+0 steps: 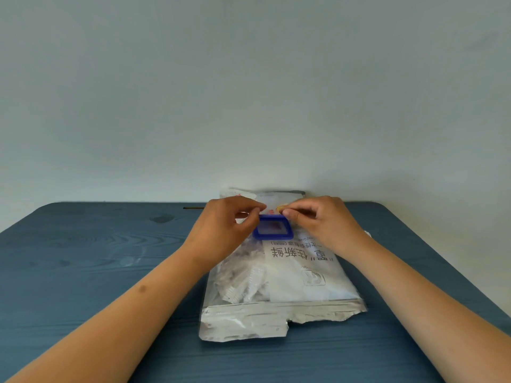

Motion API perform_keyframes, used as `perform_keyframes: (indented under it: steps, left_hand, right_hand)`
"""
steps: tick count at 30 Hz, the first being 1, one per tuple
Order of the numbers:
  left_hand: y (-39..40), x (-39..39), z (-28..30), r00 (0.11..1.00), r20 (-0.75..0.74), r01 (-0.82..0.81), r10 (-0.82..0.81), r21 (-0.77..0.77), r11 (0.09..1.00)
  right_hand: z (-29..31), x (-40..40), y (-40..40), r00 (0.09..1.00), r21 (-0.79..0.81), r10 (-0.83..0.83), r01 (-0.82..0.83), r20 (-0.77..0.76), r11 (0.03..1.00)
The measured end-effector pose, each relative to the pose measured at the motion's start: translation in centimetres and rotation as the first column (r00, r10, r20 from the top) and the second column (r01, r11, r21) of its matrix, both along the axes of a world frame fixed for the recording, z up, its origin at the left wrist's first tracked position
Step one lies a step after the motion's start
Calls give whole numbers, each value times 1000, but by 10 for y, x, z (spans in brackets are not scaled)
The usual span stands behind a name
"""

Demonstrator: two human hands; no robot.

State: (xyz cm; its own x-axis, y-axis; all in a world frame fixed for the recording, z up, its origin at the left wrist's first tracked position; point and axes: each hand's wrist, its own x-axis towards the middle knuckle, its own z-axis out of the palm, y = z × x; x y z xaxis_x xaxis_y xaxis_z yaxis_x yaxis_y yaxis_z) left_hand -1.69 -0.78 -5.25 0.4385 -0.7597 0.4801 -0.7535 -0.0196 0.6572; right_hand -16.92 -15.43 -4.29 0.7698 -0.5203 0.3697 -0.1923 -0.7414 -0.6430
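Note:
A clear plastic bag with a white printed label and crumpled white contents lies on the blue wooden table. A blue rectangular frame-like piece sits on the bag's far end. My left hand has its fingers curled at the frame's left top corner, thumb and forefinger pinched together there. My right hand pinches at the frame's right top corner, beside a small orange-yellow bit. Exactly what each pinch holds is hidden by the fingers.
The bag's near edge is torn and ragged. A thin dark stick lies at the table's far edge, left of my hands. A pale wall rises right behind the table. The bag's far end touches the wall.

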Motion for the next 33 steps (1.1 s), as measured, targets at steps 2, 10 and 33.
perform_keyframes:
  steps: [2, 10, 33]
  left_hand:
    - [-1, 2, -2, 998, 55, 1, -3, 38, 999]
    - [-6, 11, -10, 970, 240, -18, -33, 206, 978]
    - [-10, 15, -20, 966, 257, -46, -21, 250, 967]
  right_hand:
    - [0, 1, 0, 999, -22, 5, -6, -35, 1000]
    - [-8, 4, -5, 979, -55, 49, -61, -200, 997]
    - [-16, 7, 2, 957, -248, -56, -17, -283, 969]
